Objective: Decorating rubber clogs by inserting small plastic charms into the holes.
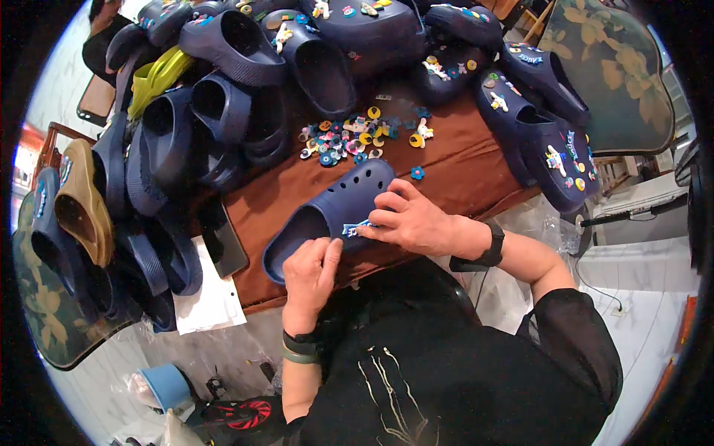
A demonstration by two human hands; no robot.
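A navy-blue clog (342,195) with holes in its toe lies on the brown cloth in front of me, toe pointing to the far right. My left hand (307,276) is closed on its near side edge, thumb upward. Against the same side of the clog, my right hand (416,219) pinches a small blue-and-white charm (351,230). Its fingertips partly cover the charm, and I cannot tell whether it is fixed in a hole. Just past the toe is a loose blue flower charm (418,173). A heap of colourful charms (349,140) sits farther back.
Navy clogs (230,46) are piled along the far and left sides, with a lime-green clog (158,80) and a tan clog (83,201) among them. Decorated clogs (554,152) stand at right. A dark phone (223,241) and white paper (208,301) lie at the left.
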